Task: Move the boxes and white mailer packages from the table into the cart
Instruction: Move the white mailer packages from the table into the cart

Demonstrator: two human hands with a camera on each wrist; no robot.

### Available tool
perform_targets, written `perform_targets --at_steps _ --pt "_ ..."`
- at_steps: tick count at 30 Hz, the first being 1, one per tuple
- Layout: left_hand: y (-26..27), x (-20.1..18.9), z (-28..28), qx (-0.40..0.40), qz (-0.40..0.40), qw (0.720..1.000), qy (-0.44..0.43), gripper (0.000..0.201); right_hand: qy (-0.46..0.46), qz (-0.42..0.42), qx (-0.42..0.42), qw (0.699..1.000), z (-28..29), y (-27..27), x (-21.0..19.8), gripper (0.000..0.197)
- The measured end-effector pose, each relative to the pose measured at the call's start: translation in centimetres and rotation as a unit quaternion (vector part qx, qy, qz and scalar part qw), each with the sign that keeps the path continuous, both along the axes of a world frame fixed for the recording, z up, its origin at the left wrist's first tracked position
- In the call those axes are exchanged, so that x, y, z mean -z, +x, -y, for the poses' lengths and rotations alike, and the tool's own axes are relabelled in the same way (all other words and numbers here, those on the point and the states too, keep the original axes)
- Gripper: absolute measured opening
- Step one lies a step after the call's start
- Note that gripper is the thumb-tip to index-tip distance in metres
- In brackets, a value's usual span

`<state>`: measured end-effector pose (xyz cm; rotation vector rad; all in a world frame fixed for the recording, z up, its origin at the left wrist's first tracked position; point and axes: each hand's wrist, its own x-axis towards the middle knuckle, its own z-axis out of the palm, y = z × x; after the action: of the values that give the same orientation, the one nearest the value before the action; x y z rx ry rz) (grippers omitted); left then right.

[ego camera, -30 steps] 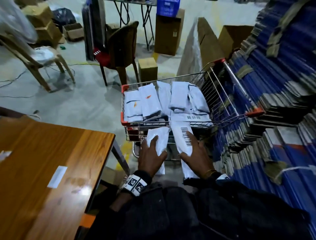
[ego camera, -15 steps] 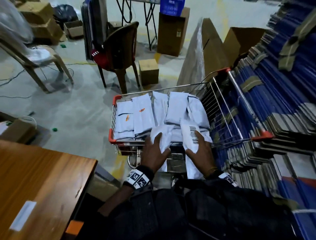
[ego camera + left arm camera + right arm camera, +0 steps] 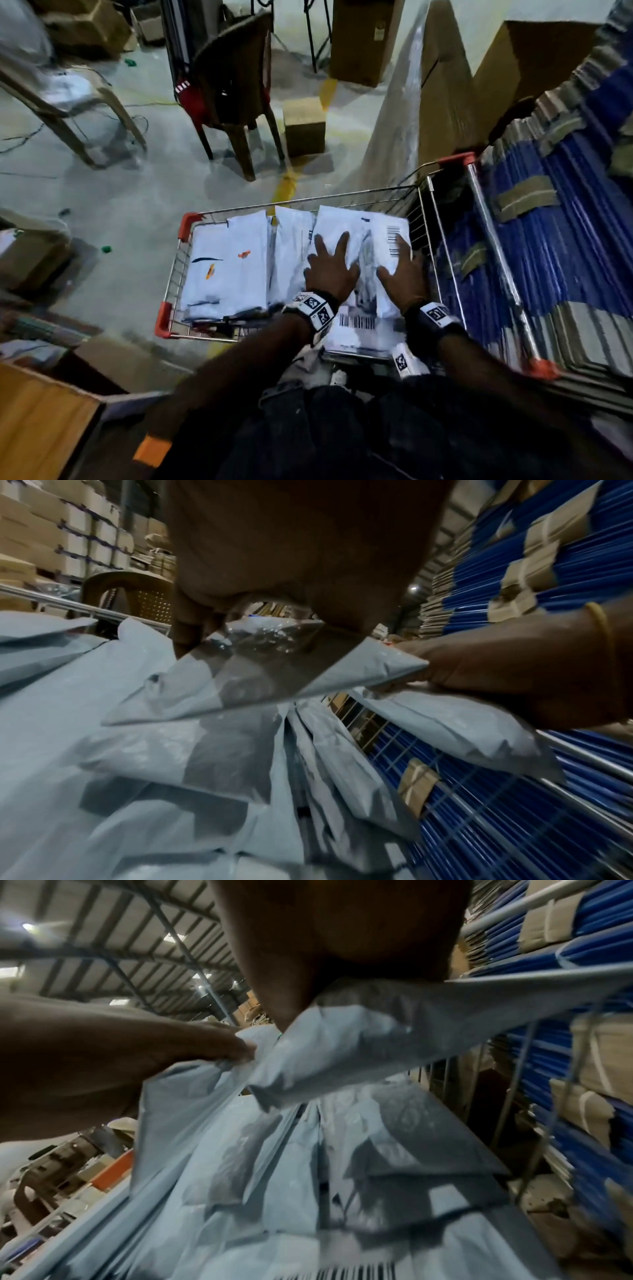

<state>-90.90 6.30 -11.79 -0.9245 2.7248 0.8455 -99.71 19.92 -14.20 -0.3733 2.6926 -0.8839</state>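
A wire cart (image 3: 308, 199) with orange corners holds a pile of white mailers (image 3: 233, 263). Both hands are over its right half. My left hand (image 3: 330, 265) lies fingers spread on top of a white mailer (image 3: 337, 221). In the left wrist view that mailer (image 3: 240, 674) hangs just above the pile, pinched under the palm. My right hand (image 3: 400, 274) holds a second mailer (image 3: 394, 236), which has a barcode label. In the right wrist view this mailer (image 3: 359, 1042) is gripped and also hangs clear of the pile. No boxes are visible in the cart.
A stack of blue flattened cartons (image 3: 565, 240) presses against the cart's right side. The wooden table (image 3: 34, 428) is at the lower left. A dark chair (image 3: 236, 78) and a small cardboard box (image 3: 305, 126) stand on the floor beyond the cart.
Both hands moved forward from the cart's near rim to over the basket, carrying the two mailers above the pile. The view swung away from the table toward the cart.
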Motion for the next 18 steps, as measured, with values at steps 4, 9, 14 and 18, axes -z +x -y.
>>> perform_targets --at_steps 4,9,14,18 --pt "-4.2 0.9 0.3 -0.039 -0.019 0.999 0.03 0.068 0.057 -0.004 -0.042 0.997 1.7 -4.7 1.4 0.083" --pt "-3.7 4.1 1.3 -0.04 0.094 0.995 0.021 0.077 0.116 0.008 -0.153 0.981 1.2 -5.7 4.9 0.089" --pt "-3.8 5.7 0.7 -0.074 0.105 0.989 0.07 0.08 0.103 -0.002 -0.172 0.98 1.5 -7.5 5.6 0.081" --pt "-6.4 6.0 -1.5 -0.092 0.128 0.986 0.059 0.08 0.127 -0.003 -0.2 0.971 2.4 -9.2 6.0 0.072"
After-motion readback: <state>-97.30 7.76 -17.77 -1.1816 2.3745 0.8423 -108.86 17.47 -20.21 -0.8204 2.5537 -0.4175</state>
